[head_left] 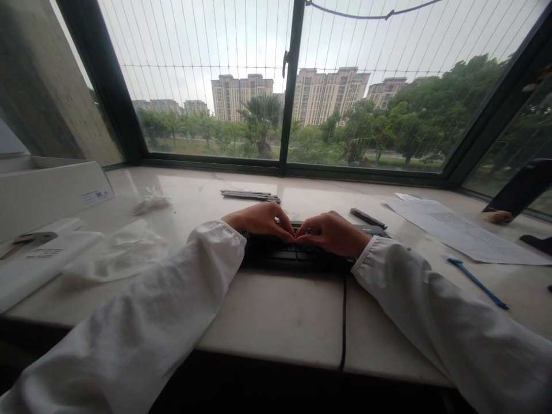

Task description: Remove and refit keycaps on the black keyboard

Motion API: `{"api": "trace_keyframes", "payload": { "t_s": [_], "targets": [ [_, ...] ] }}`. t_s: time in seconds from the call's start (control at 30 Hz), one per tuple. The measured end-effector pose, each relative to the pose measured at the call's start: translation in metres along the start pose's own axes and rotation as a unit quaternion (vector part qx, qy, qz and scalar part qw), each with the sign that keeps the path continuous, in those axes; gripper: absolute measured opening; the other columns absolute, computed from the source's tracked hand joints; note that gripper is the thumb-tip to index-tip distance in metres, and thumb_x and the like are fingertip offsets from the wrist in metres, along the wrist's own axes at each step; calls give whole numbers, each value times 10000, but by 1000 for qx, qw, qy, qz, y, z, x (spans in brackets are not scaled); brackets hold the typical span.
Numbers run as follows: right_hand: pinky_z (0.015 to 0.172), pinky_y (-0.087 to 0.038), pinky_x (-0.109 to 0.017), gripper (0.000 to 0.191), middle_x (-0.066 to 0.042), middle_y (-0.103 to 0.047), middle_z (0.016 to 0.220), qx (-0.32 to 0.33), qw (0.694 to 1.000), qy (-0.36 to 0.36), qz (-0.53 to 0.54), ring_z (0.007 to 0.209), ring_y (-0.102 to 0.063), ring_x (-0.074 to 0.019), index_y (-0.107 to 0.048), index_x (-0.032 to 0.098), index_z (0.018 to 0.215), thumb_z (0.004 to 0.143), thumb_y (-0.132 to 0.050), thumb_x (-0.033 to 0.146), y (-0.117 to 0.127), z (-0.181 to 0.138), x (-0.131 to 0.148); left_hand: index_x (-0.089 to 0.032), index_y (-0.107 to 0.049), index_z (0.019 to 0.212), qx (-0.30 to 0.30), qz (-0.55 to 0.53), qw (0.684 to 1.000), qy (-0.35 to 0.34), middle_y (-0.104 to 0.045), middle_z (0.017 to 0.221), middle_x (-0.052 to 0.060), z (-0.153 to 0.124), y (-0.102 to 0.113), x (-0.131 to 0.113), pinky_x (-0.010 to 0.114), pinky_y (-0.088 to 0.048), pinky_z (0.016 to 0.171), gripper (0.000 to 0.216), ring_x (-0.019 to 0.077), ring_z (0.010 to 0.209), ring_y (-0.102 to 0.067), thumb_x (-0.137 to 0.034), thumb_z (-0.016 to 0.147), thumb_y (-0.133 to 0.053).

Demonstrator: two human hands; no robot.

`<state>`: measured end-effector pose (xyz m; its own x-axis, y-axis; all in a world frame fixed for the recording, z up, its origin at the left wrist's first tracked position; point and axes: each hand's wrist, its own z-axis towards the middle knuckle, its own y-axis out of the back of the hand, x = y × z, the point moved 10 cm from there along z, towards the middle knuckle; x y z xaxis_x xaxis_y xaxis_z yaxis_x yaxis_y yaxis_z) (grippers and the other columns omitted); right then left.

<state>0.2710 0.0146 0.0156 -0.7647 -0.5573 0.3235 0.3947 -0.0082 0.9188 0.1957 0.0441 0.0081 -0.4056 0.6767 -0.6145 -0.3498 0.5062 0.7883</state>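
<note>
A black keyboard lies on the pale stone sill in front of me, partly covered by my hands. Over its middle, my left hand has thumb and fingertips pinched together. My right hand meets it from the other side in the same pinch, and the fingertips touch or nearly touch. Whatever sits between them is too small or hidden to make out. Behind the keyboard lies a group of dark narrow strips, possibly rows of keycaps. Another dark strip rests beyond my right hand.
A black cable runs from the keyboard over the front edge. To the right are a blue stick-like tool and printed sheets. At left stand a white box, clear plastic wrapping and a crumpled bag. Windows rise behind.
</note>
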Motion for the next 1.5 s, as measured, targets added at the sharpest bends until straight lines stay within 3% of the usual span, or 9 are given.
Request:
{"api": "trace_keyframes", "payload": {
  "t_s": [0.2, 0.6, 0.9, 1.2, 1.5],
  "targets": [
    [553, -300, -222, 343, 33, -562, 555, -2, 1000, 5, -2, 537, -439, -88, -739, 218, 855, 767, -583, 511, 1, 0, 2, -191, -752, 873, -8, 4, 1000, 10, -704, 763, 18, 0, 1, 2, 225, -358, 665, 365, 136, 718, -583, -465, 634, -714],
    [531, -276, -219, 335, 54, -459, 510, -14, 1000, 2, 14, 525, -381, -83, -736, 226, 824, 726, -623, 526, 2, 1, 0, -190, -748, 854, -9, 27, 1000, -3, -696, 736, 4, 0, 1, -1, 218, -353, 634, 345, 123, 690, -569, -458, 640, -711],
    [494, -271, -217, 396, 40, -514, 557, 24, 991, -23, 129, 543, -379, -82, -697, 159, 775, 697, -634, 543, -13, 2, -12, -188, -747, 830, -5, 25, 999, 31, -702, 738, 14, 0, 1, 5, 232, -343, 625, 408, 135, 707, -567, -549, 656, -670],
    [544, -307, -214, 315, 28, -555, 574, 19, 998, 15, 60, 566, -426, -85, -711, 167, 797, 759, -597, 458, -4, 0, 0, -180, -737, 826, -16, 12, 999, 27, -700, 750, 14, 2, -2, 8, 231, -358, 655, 393, 133, 722, -580, -521, 635, -696],
    [509, -273, -215, 321, 44, -475, 527, 20, 998, -1, 59, 538, -358, -79, -705, 167, 775, 746, -608, 472, -5, 1, -3, -179, -739, 839, -12, 24, 999, 20, -707, 763, 16, 2, -1, 6, 223, -365, 640, 391, 137, 736, -590, -520, 655, -683]
  ]
}}
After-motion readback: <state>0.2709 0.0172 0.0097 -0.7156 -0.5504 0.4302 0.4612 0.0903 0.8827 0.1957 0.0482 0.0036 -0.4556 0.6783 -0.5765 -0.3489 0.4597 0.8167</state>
